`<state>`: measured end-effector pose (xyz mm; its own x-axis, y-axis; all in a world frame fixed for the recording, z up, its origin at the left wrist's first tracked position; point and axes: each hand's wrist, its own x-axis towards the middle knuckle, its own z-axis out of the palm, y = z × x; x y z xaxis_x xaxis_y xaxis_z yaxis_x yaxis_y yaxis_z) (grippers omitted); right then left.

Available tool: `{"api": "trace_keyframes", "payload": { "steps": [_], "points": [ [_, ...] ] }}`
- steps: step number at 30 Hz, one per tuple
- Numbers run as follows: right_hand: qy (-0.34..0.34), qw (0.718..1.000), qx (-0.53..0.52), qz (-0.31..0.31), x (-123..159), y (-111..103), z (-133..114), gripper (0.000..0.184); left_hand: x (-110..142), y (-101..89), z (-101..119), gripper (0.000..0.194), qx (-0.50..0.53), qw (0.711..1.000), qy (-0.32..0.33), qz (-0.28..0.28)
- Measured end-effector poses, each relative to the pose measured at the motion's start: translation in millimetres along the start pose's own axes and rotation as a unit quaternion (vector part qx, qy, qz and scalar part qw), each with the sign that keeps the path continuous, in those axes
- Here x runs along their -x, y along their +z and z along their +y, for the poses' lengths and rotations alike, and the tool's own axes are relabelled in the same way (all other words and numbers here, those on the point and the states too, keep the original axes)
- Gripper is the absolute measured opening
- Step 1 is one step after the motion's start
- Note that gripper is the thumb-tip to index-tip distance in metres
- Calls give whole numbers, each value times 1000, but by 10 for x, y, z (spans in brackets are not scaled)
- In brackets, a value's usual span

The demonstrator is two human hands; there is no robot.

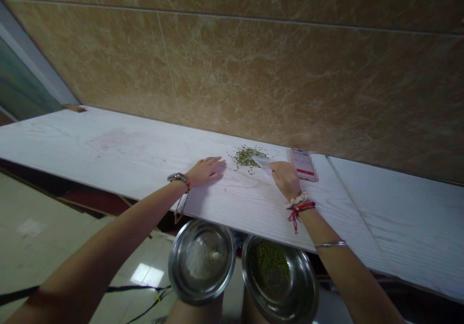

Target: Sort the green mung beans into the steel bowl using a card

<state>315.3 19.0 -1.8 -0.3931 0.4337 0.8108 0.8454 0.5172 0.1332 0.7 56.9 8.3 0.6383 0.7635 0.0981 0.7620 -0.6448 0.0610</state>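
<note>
A small heap of green beans (246,156) lies on the white wooden board (119,150). My left hand (207,168) rests flat on the board just left of the heap, fingers stretched out. My right hand (286,178) sits right of the heap, fingers closed on a small pale card (263,162) whose edge touches the beans. On my lap, below the board's near edge, are two steel bowls: the left bowl (202,261) holds white grains, the right bowl (280,278) holds green beans.
A phone (303,164) with a pink case lies on the board just right of my right hand. A brown tiled wall (253,73) rises behind the board. A second white board (406,213) adjoins on the right. Cables (137,295) run across the tiled floor.
</note>
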Motion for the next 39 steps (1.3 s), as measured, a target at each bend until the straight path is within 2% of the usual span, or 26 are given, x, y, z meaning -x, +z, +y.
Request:
{"api": "trace_keyframes", "payload": {
  "steps": [3, 6, 15, 26, 33, 39],
  "points": [
    [-14, 1000, 0, -7, -31, 67, 6, 30, -97, 41, -24, 46, -10, 999, -43, -17],
    [-29, 999, -3, -17, -94, 122, 13, 30, -140, 60, -26, 47, -4, 998, -46, -30],
    [-59, 996, -39, -62, -264, 330, -71, 34, -127, 74, -2, 47, -1, 998, -63, -18],
    [-103, 987, -82, -95, -238, -21, -162, 26, -117, 79, -2, 45, 15, 997, -74, 2],
    [-44, 997, -59, -32, -275, -112, -101, 29, -123, 95, -9, 46, 17, 997, -71, 9],
    [-46, 989, -103, -94, -268, -126, -55, 26, -130, 119, -34, 46, 20, 997, -67, 20]
  ]
}}
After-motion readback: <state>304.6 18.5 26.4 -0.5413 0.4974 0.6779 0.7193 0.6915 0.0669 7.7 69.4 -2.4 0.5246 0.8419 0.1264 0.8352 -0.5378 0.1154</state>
